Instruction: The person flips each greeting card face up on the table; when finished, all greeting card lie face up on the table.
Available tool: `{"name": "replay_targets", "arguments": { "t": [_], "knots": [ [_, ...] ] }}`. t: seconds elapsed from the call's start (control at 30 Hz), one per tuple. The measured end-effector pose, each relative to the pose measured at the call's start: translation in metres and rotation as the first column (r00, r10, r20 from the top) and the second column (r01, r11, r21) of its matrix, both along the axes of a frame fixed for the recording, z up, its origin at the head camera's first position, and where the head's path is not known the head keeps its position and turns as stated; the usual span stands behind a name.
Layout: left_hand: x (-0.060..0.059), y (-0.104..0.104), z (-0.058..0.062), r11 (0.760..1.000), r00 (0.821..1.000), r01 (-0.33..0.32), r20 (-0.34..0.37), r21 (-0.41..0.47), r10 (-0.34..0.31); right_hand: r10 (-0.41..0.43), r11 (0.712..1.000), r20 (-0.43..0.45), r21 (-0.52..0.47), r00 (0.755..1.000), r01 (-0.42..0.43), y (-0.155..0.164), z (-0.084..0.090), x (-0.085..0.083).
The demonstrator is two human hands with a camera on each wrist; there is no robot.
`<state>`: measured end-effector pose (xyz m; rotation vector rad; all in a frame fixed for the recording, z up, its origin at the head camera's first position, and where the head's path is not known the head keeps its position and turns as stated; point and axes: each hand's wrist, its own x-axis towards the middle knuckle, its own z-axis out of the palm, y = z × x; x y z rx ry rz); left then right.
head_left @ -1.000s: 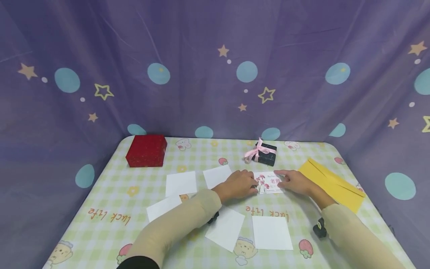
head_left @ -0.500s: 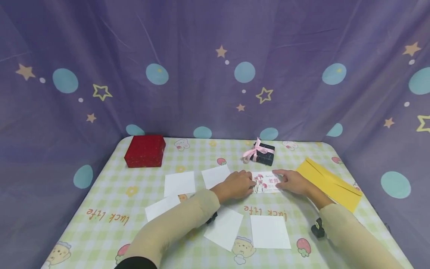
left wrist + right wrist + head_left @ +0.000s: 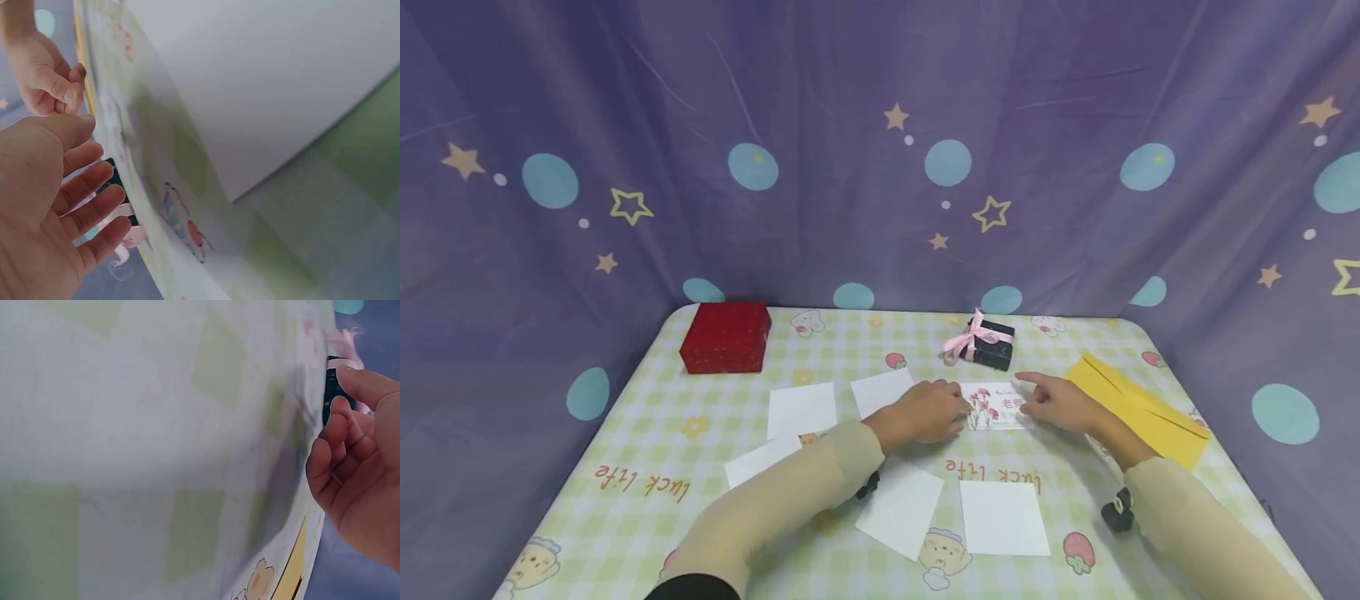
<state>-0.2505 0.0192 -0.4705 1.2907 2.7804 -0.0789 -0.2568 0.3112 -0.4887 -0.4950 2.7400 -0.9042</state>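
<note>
Here we see a small flowered card (image 3: pixel 997 406) lying flat near the middle of the worktop (image 3: pixel 647 433), a little toward its far edge, with both hands at its short ends. The left hand (image 3: pixel 922 411) rests beside the card's left end, its fingertips touching that edge; the left wrist view shows those fingers fairly straight and slightly spread, holding nothing. The right hand (image 3: pixel 1060 402) sits at the card's right end with the forefinger stretched out toward the card's far right corner and the other fingers curled loosely in; whether the fingertip actually presses on the card we cannot tell from this angle.

Of the containers, a red box (image 3: pixel 727 336) stands closed at the far left corner, and a dark gift box (image 3: pixel 990 349) tied with a pink ribbon (image 3: pixel 967 339) stands closed near the far edge, just beyond the card; we cannot see into either. A yellow envelope (image 3: pixel 1142 409) lies along the right edge, just beside the right hand. Several blank white sheets (image 3: pixel 1004 517) lie scattered toward the near edge and to the left of the card.
</note>
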Motion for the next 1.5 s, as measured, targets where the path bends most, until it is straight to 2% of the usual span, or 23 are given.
{"name": "replay_targets", "arguments": {
  "t": [0.17,0.33,0.6,0.87,1.0,1.13,1.3,1.5],
  "knots": [
    [0.009,-0.006,0.007,1.0,1.0,0.001,-0.003,0.02,-0.001,-0.01,0.995,0.007,-0.096,1.0,0.01,0.0,0.003,0.013],
    [0.03,-0.015,0.008,0.999,1.0,0.016,-0.014,0.03,-0.015,0.019,0.99,0.015,-0.139,1.0,-0.016,-0.001,0.002,0.035],
    [0.068,-0.023,-0.001,0.996,0.997,-0.016,0.072,0.089,0.009,0.135,0.981,-0.025,-0.14,0.991,-0.137,-0.002,-0.004,0.076],
    [0.094,-0.021,-0.005,0.995,0.994,0.048,0.096,0.086,-0.056,0.161,0.967,-0.025,-0.196,0.987,-0.163,0.001,-0.013,0.108],
    [0.101,-0.022,-0.01,0.996,0.992,0.063,0.104,0.058,-0.068,0.19,0.966,-0.049,-0.167,0.981,-0.196,0.001,-0.019,0.117],
    [0.103,-0.021,-0.012,0.998,0.993,0.058,0.106,0.017,-0.06,0.175,0.977,-0.032,-0.121,0.984,-0.177,0.001,-0.022,0.121],
    [0.106,-0.017,-0.015,0.998,0.996,0.055,0.064,-0.026,-0.054,0.161,0.985,0.003,-0.067,0.987,-0.161,0.001,-0.022,0.122],
    [0.109,-0.015,-0.016,0.998,0.999,0.036,0.036,-0.048,-0.034,0.2,0.974,-0.047,-0.102,0.979,-0.204,0.0,-0.023,0.121]
  ]
}}
